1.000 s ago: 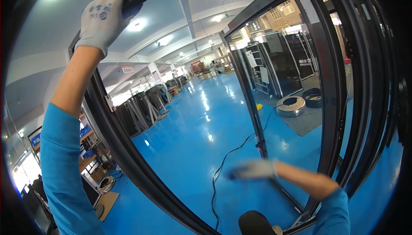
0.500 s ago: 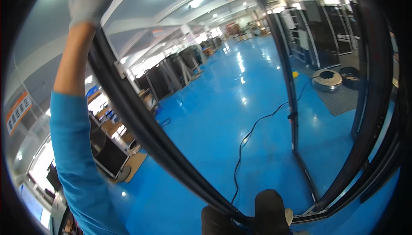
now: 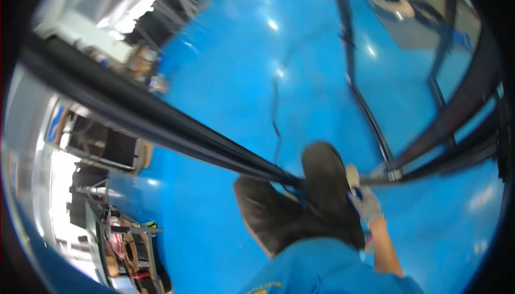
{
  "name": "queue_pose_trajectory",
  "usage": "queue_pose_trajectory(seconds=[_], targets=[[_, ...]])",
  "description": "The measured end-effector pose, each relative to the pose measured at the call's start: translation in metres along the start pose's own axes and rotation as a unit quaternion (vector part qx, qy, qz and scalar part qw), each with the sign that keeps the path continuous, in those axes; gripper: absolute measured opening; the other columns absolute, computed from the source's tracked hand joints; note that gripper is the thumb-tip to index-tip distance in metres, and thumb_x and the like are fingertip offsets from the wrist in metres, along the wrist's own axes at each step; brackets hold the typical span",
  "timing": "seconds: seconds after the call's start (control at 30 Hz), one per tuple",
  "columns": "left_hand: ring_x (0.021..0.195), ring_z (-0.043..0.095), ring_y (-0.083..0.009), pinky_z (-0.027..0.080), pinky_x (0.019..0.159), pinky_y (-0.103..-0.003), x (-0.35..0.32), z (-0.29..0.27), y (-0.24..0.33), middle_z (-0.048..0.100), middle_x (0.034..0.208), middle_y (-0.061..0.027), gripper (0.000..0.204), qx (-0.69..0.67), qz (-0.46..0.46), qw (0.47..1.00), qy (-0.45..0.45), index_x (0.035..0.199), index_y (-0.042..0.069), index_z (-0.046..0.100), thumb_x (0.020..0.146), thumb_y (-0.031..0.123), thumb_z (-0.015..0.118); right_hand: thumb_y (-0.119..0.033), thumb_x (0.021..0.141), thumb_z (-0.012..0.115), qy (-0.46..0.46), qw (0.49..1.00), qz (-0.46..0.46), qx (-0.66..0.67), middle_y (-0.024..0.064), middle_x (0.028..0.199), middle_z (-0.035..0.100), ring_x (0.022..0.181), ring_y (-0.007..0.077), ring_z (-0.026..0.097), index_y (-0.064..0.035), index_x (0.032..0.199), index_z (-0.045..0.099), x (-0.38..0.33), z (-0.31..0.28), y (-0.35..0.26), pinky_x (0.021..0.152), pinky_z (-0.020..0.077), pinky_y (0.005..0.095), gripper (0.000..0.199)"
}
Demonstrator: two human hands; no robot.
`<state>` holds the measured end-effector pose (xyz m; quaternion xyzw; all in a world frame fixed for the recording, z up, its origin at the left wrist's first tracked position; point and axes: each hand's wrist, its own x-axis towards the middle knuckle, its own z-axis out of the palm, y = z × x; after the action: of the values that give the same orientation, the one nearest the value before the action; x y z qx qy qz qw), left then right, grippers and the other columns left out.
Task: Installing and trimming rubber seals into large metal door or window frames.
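Observation:
My right hand (image 3: 368, 206) wears a light grey glove with dark blue at the fingers. It hangs low beside my right knee, close to the bottom corner of a tall black metal frame (image 3: 177, 136). Motion blurs its fingers, so whether they hold anything does not show. A silvery corner piece (image 3: 394, 175) sits where the frame's bottom rail meets its right side, just beyond that hand. My left hand is out of view. The frame's long left bar runs down to between my dark trouser legs (image 3: 324, 186).
A black cable (image 3: 276, 117) trails over the glossy blue floor (image 3: 225, 79) inside the frame. Far right, a coil (image 3: 394, 5) lies on a grey mat (image 3: 413, 35). At lower left stands a cart (image 3: 131, 248) with assorted items; a dark panel (image 3: 104, 141) is above it.
The view has tipped downward. My raised left arm, whose hand was up by the top of the long bar, has left the picture. My right hand has come into view near the bottom corner.

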<state>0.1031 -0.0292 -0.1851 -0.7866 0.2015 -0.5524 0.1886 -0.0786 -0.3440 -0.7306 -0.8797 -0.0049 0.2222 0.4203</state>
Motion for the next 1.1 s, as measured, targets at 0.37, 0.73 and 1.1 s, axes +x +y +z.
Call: queue_pose_trajectory(seconds=[0.37, 0.73, 1.1], targets=[[0.108, 0.066, -0.0272, 0.056, 0.091, -0.039, -0.123, 0.13, 0.169, 0.066, 0.12, -0.0151, 0.055, -0.242, -0.141, 0.945, -0.168, 0.129, 0.005, 0.058, 0.085, 0.034, 0.074, -0.05, 0.096, 0.052, -0.109, 0.952, 0.232, -0.17, 0.0112, 0.108, 0.073, 0.101, 0.0358, 0.065, -0.0058, 0.114, 0.069, -0.036, -0.026, 0.052, 0.093, 0.0494, 0.045, 0.051], [0.111, 0.065, -0.0262, 0.056, 0.092, -0.039, -0.166, 0.13, 0.107, 0.067, 0.121, -0.0147, 0.06, -0.158, -0.252, 0.93, -0.217, 0.131, 0.007, 0.059, 0.085, 0.042, 0.074, -0.049, 0.096, 0.056, -0.3, 0.858, 0.416, 0.013, 0.0134, 0.083, 0.07, 0.066, 0.0234, 0.067, 0.0001, 0.103, 0.07, -0.05, -0.064, 0.024, 0.056, 0.0561, 0.0363, 0.052], [0.114, 0.064, -0.0251, 0.055, 0.093, -0.039, -0.226, 0.086, 0.016, 0.067, 0.122, -0.0142, 0.064, -0.031, -0.336, 0.893, -0.299, 0.133, 0.008, 0.06, 0.085, 0.049, 0.073, -0.025, 0.093, 0.068, 0.012, 0.823, 0.412, 0.39, 0.0085, 0.08, 0.066, 0.061, 0.0168, 0.061, 0.0001, 0.108, 0.069, -0.084, 0.026, 0.175, 0.051, 0.0505, 0.03, 0.029]])
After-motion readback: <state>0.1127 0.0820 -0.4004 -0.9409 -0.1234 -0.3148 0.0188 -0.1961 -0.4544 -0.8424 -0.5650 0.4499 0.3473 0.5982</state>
